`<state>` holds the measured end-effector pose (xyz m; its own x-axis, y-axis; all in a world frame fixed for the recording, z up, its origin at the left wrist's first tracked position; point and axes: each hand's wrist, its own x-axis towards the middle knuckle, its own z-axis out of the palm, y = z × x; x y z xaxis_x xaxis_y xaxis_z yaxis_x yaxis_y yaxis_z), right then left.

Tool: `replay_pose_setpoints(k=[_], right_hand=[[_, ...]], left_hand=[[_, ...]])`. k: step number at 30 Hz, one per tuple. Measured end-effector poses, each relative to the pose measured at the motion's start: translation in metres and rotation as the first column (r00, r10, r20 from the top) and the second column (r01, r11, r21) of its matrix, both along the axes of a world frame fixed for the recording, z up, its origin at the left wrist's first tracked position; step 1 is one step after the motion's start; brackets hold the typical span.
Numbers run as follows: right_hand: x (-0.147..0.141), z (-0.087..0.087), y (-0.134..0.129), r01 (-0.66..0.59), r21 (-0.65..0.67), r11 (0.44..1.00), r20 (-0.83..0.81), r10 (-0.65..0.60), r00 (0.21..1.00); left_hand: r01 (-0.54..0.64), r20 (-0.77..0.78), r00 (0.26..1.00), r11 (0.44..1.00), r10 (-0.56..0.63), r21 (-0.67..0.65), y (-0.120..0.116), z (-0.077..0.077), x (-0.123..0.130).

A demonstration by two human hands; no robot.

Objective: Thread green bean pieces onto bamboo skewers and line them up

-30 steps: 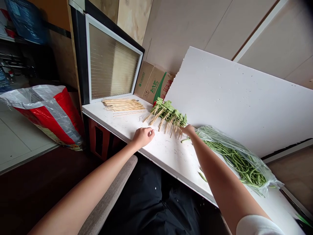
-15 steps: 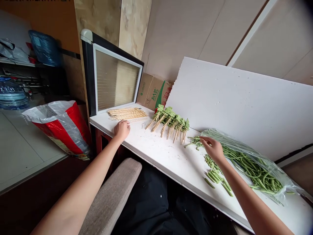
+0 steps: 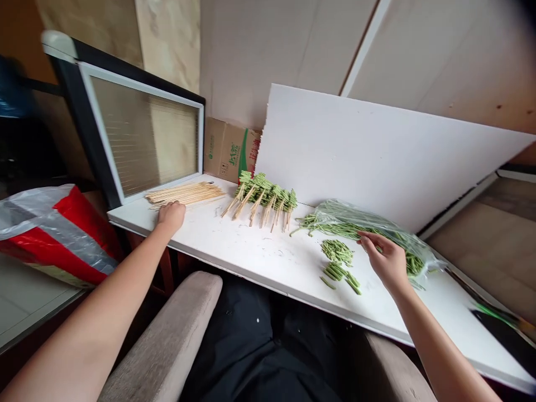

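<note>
My left hand (image 3: 171, 216) rests at the front edge of a heap of wooden skewers (image 3: 188, 193), its fingers curled in; whatever they may hold is hidden. Over the white table, my right hand (image 3: 388, 258) has its fingers stretched forward and the thumb a little apart, with nothing visible between them. Just beyond it lies a clear plastic bag (image 3: 341, 211) of long green beans (image 3: 335, 228). Left of that hand are a pile of cut bean pieces (image 3: 337, 251) and some loose pieces (image 3: 335, 272). Finished bean skewers (image 3: 268, 192) lie in a row between the hands.
A framed glass panel (image 3: 146, 139) stands at the table's left end, with a cardboard box (image 3: 226, 148) behind. A white board (image 3: 355, 151) leans along the back. Below left is a red and white sack (image 3: 62, 234); a padded armrest (image 3: 176, 329) is near my left arm.
The view has turned right. My right hand has drawn away rightward from the bean ends at the bag's mouth. My left hand has shifted a little along the skewers, still curled.
</note>
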<state>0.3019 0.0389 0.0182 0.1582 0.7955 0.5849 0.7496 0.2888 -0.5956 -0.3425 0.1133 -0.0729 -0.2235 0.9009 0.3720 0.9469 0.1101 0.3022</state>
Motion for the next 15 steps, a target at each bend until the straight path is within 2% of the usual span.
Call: replay_pose_setpoints(k=[4, 7, 10, 11, 13, 15], right_hand=[[0.018, -0.001, -0.014, 0.042, -0.039, 0.998, -0.009, -0.043, 0.999], [0.032, -0.010, -0.024, -0.010, -0.120, 0.993, 0.045, 0.016, 0.999], [0.044, -0.026, -0.033, -0.056, -0.247, 0.967, 0.185, 0.104, 0.977], [0.046, -0.032, -0.036, -0.054, -0.287, 0.957, 0.230, 0.123, 0.965], [0.047, -0.046, -0.042, -0.015, -0.333, 0.943, 0.295, 0.119, 0.948], [0.046, -0.058, -0.046, 0.036, -0.333, 0.942, 0.329, 0.080, 0.941]], left_hand=[[-0.065, -0.102, 0.993, 0.995, 0.057, -0.077, 0.003, 0.003, 0.001], [-0.087, -0.137, 0.988, 0.994, 0.078, -0.065, -0.007, 0.007, -0.002], [-0.106, -0.139, 0.984, 0.994, 0.107, 0.012, -0.022, 0.011, -0.003], [-0.118, -0.110, 0.986, 0.991, 0.124, 0.059, -0.027, 0.012, 0.001], [-0.142, 0.140, 0.983, 0.968, 0.115, 0.207, -0.039, 0.014, 0.016], [-0.023, 0.405, 0.910, 0.965, -0.088, 0.262, -0.054, 0.014, 0.044]])
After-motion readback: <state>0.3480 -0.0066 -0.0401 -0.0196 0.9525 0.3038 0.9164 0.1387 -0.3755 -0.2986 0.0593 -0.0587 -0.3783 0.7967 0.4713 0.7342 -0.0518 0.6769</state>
